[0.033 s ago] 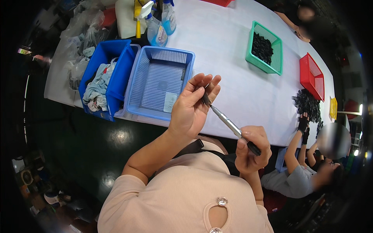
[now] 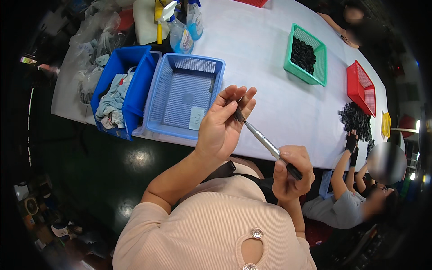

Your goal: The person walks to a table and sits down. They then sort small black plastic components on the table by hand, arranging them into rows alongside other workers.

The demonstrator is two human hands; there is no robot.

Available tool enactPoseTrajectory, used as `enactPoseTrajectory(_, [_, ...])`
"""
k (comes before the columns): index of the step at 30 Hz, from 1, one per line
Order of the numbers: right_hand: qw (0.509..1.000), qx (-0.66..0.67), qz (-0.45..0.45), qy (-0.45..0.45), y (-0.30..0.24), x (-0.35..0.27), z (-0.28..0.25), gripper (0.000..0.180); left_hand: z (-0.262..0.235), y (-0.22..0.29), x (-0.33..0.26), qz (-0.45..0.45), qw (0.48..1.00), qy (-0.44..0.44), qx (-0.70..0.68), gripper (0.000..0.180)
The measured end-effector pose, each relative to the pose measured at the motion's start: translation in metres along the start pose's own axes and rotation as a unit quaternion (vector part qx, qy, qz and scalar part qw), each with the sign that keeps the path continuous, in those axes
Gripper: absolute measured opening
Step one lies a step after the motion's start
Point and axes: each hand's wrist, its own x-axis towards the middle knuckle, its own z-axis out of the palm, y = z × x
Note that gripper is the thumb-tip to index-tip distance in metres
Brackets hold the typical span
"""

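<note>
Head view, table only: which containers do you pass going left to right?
Dark blue bin holding cloths → light blue basket → green basket with black pieces → red basket → yellow tray at the far right edge.

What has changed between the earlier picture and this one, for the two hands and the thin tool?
Nothing visibly changed. The left hand pinches a small dark piece at the tip of the thin metal tool, and the right hand holds its dark handle, as before. The light blue basket, the green basket and the white table lie as they did.
</note>
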Motion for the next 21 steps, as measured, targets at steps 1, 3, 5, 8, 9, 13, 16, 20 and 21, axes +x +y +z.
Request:
enactPoseTrajectory(1, [1.000,-0.004,-0.002,0.001,0.000,-0.001,-0.001,0.025,0.000,-0.001,-0.001,0.000,1.000,-0.001,0.002,0.025])
enactPoseTrajectory(3, [1.000,-0.015,-0.005,0.002,-0.001,-0.003,-0.002,0.025,0.000,-0.005,-0.003,-0.002,1.000,-0.004,0.003,0.024])
enactPoseTrajectory(5, [1.000,-0.020,-0.006,0.000,-0.001,-0.006,-0.002,0.026,0.001,-0.009,-0.006,0.002,1.000,-0.007,0.017,0.025])
enactPoseTrajectory(8, [0.999,-0.033,-0.013,-0.005,-0.002,-0.009,-0.001,0.027,0.008,-0.016,-0.012,0.003,0.999,0.009,0.047,0.028])
enactPoseTrajectory(9, [0.999,-0.039,-0.015,-0.007,-0.002,-0.010,0.000,0.028,0.010,-0.018,-0.014,0.002,0.998,0.017,0.059,0.030])
enactPoseTrajectory(13, [0.996,-0.081,-0.037,-0.014,0.000,-0.014,0.003,0.029,0.011,-0.022,-0.014,-0.050,0.995,-0.002,0.089,0.034])
enactPoseTrajectory(16, [0.997,-0.079,0.000,-0.012,0.004,-0.022,0.005,0.028,0.011,-0.025,-0.015,-0.094,0.986,-0.009,0.138,0.037])
enactPoseTrajectory(20, [0.996,-0.082,0.014,0.020,0.014,-0.037,0.007,0.027,0.003,-0.036,-0.010,-0.097,0.977,-0.016,0.190,0.038])
enactPoseTrajectory(21, [0.996,-0.085,0.018,0.029,0.017,-0.041,0.008,0.027,0.002,-0.040,-0.009,-0.098,0.976,-0.016,0.196,0.038])
